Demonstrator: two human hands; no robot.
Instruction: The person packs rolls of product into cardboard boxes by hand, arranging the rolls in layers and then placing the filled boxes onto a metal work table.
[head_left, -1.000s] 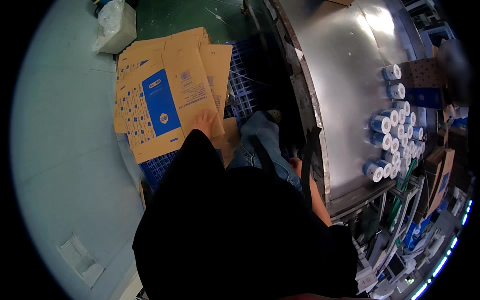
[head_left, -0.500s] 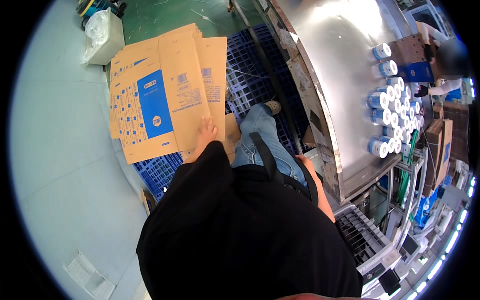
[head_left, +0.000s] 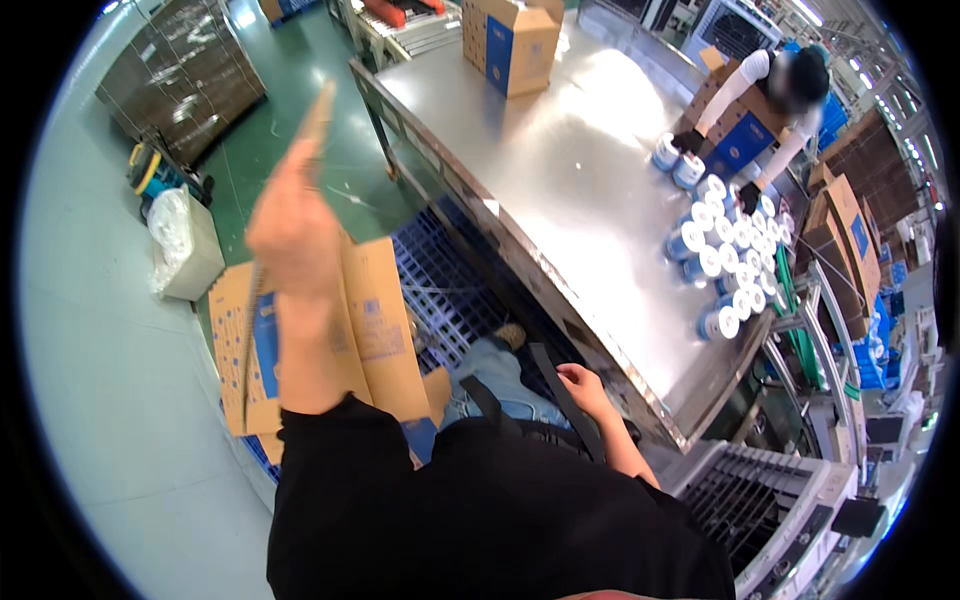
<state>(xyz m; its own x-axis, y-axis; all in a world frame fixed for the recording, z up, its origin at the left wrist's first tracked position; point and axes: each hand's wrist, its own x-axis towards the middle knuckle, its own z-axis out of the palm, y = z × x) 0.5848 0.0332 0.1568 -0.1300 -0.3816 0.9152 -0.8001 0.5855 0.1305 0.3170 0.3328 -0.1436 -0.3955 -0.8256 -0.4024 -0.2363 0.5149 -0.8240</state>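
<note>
My left hand (head_left: 295,225) is raised over a stack of flattened cartons (head_left: 375,330), its fingers smeared by motion. It appears to grip one flattened carton (head_left: 250,350), seen nearly edge-on as a thin line. The stack is brown cardboard with blue panels and small blue prints. My right hand (head_left: 588,390) is at my right side, beside the metal table's edge, fingers curled at a black strap (head_left: 568,400). Part of its grip is hidden.
A steel-topped table (head_left: 560,190) bears an upright carton (head_left: 515,50) and many white-and-blue cans (head_left: 725,260). Across it a person (head_left: 750,100) in dark gloves handles cans beside a carton. Blue pallets (head_left: 450,265) lie on the floor; a white bin (head_left: 190,250) stands left.
My left hand has risen from the carton stack and moved up and left. My view has turned, showing more of the table. The other person's gloved hands are now among the cans.
</note>
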